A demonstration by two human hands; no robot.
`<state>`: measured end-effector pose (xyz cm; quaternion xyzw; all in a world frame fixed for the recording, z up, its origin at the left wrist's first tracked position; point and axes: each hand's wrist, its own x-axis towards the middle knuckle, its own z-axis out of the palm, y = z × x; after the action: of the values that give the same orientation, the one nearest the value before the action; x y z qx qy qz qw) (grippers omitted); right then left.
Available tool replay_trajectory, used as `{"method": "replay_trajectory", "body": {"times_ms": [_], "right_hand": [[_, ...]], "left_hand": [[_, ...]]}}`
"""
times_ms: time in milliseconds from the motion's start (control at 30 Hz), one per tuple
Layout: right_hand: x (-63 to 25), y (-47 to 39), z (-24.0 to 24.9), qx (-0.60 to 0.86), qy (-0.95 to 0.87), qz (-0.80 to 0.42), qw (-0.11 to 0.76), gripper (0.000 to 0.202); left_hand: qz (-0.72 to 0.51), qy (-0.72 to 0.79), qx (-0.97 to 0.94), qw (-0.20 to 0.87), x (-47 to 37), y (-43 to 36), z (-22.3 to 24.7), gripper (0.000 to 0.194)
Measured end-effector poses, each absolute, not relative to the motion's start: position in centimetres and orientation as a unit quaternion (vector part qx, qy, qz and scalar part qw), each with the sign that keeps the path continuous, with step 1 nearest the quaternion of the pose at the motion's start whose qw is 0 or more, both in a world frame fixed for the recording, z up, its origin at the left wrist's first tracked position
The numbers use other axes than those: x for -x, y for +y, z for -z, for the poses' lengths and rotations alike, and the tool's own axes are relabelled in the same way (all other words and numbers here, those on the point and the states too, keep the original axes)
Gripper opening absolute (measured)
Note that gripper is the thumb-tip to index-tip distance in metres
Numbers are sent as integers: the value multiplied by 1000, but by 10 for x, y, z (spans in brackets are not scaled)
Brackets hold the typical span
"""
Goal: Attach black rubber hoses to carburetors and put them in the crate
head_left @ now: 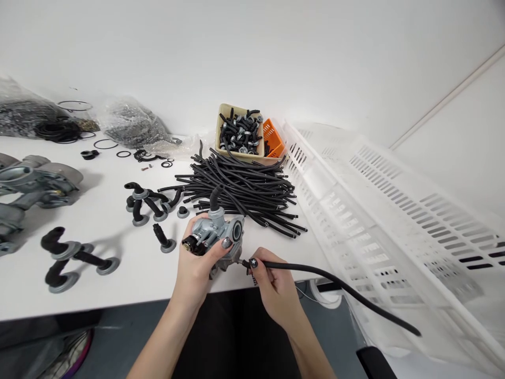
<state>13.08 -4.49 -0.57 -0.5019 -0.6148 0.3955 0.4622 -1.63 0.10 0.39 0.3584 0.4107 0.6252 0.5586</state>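
Carburettor [215, 234]: one, grasped in my left hand [195, 268], at table's [138, 273] front edge. Black hose [335, 280]: one, pinched in my right hand [276, 289], tip at carburettor's four-o'clock nozzle [239, 261], long axis toward four o'clock; right hand nearer nozzle.

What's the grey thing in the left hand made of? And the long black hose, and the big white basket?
Grey part: metal, probably cast, with a dull silvery shine.
Long black hose: probably rubber, since it's matte and bends smoothly.
White basket: likely smooth plastic, with thin, slotted walls.
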Motion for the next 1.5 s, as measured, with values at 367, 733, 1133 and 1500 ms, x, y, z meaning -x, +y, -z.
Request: {"method": "replay_trajectory", "body": {"times_ms": [367,733,1133,1500], "right_hand": [[-122,-40,6,513,-633,-318,485,31],[-121,-38,5,496,-649,-294,496,28],[-128,-34,5,469,-639,-346,503,25],[-118,-30,12,490,-356,-439,664,23]], "left_hand": [[-648,427,-346,527,12,2,-4,50],[-632,440,-355,531,13,-2,-6,50],[-610,436,-373,547,16,1,-6,53],[-589,353,-317,655,23,4,0,73]]}}
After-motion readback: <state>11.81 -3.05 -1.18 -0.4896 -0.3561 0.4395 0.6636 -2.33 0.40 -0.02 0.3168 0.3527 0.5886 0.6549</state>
